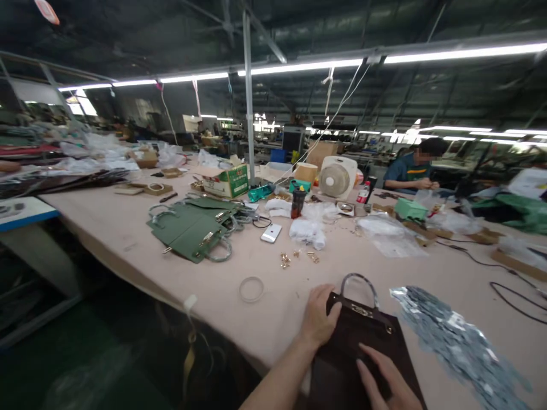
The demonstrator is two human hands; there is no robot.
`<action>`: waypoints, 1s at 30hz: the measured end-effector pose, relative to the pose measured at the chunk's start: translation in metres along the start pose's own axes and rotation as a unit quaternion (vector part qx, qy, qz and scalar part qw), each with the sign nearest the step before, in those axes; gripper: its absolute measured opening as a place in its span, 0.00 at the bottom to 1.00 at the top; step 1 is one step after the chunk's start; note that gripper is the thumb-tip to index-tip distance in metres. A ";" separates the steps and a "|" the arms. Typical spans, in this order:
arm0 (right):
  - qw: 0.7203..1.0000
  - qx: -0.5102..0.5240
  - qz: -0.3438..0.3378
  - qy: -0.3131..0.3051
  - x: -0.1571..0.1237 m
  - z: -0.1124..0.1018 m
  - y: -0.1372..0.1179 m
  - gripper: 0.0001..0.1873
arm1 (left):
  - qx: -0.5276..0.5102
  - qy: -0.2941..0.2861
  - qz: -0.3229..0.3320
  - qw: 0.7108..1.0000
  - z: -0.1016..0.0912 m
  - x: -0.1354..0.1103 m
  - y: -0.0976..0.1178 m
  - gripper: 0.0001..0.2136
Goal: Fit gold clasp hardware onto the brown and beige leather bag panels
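A dark brown handbag [346, 364] lies on the table at the front edge, its wrapped handle [359, 275] pointing away from me. Gold-coloured hardware [361, 310] sits near the bag's top. My left hand [319, 319] grips the upper left corner, thumb on the front face and fingers at the edge. Stretched across the lower front of the bag, my right hand [391, 378] has its fingers apart and is partly cut off by the frame. To the right of the bag lies a pile of small grey-blue pieces [453, 336].
Green bag pieces with handles [192, 225] lie stacked at left. Beyond are small gold fittings [285, 260], a phone [271, 233], a ring of tape [251, 289], a drink cup [298, 202], a fan [337, 177] and plastic bags [391, 233]. A person [412, 168] sits across the table.
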State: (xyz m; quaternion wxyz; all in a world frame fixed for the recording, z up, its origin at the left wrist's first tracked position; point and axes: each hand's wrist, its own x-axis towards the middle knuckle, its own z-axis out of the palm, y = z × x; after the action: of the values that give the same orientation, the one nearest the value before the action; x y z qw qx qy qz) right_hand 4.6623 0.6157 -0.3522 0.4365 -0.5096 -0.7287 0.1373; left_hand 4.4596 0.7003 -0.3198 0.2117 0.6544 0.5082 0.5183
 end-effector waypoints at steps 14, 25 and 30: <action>0.945 0.185 0.004 -0.270 0.154 0.166 -0.102 0.25 | 0.185 0.072 -0.063 0.978 -0.193 -0.018 -0.095 0.19; 0.970 0.069 -0.041 -0.229 0.143 0.197 -0.107 0.06 | 0.282 -0.064 -0.015 0.957 -0.184 -0.019 -0.097 0.15; 0.972 0.086 -0.040 -0.217 0.132 0.187 -0.108 0.05 | 0.338 -0.094 0.002 0.937 -0.183 -0.020 -0.095 0.19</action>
State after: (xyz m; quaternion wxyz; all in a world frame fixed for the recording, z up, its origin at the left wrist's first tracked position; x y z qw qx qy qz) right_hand 4.4373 0.7277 -0.3258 0.3158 -0.3981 -0.8112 0.2892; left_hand 4.2543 0.6747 -0.3370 0.0242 0.7339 0.6301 0.2526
